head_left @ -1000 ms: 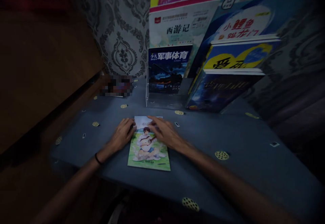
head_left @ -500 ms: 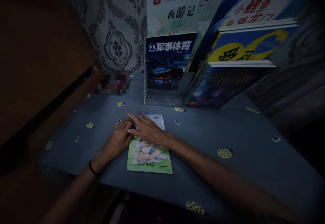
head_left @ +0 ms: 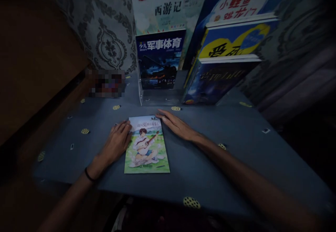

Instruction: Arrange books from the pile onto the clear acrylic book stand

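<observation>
A thin book [head_left: 147, 148] lies flat on the table, its cover showing a figure with a guitar on green grass. My left hand [head_left: 119, 139] rests along the book's left edge, fingers stretched toward its upper left corner and touching it. At the upper right corner is my right hand [head_left: 175, 123], palm down with the fingers extended, the fingertips at the book's edge. Neither hand grips the book, and its cover is almost wholly uncovered.
Behind the book, a clear acrylic stand [head_left: 162, 97] holds several upright books, among them a dark blue one with a tank [head_left: 160, 63] and a thick dark book [head_left: 220, 79]. A blurred-out item [head_left: 106, 83] lies at the back left of the patterned tablecloth [head_left: 204, 169].
My right hand has moved off the book's cover to its right edge, uncovering the picture and title. The left hand stays at the left edge. The camera view has shifted slightly.
</observation>
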`<state>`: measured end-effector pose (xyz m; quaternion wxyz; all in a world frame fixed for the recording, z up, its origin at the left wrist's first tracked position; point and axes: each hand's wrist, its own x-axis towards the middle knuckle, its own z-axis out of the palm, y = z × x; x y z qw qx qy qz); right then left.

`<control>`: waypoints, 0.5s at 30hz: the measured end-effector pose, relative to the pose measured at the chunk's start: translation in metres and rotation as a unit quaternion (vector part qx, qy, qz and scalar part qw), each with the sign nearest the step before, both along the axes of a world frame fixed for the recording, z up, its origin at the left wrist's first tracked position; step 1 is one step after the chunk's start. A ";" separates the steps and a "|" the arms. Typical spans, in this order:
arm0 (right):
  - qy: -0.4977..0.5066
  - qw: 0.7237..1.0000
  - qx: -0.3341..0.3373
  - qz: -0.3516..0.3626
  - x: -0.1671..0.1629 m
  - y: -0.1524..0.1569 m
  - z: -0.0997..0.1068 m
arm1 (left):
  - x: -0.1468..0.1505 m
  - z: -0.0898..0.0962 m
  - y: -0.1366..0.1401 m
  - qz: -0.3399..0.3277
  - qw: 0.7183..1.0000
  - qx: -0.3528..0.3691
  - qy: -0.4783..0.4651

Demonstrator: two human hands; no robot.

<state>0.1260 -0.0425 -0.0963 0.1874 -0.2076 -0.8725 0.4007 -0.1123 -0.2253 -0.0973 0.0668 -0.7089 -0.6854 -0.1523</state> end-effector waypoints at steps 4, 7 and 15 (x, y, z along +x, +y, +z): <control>0.018 1.000 -0.012 0.000 -0.001 0.002 -0.001 | 0.017 0.011 0.020 -0.046 0.996 -0.020 0.074; 0.020 1.000 -0.004 0.002 -0.001 0.003 -0.003 | 0.031 0.014 0.045 -0.078 0.992 -0.052 0.087; 0.007 1.000 0.013 0.007 0.001 0.002 -0.003 | 0.038 0.005 0.071 -0.135 0.988 -0.062 0.042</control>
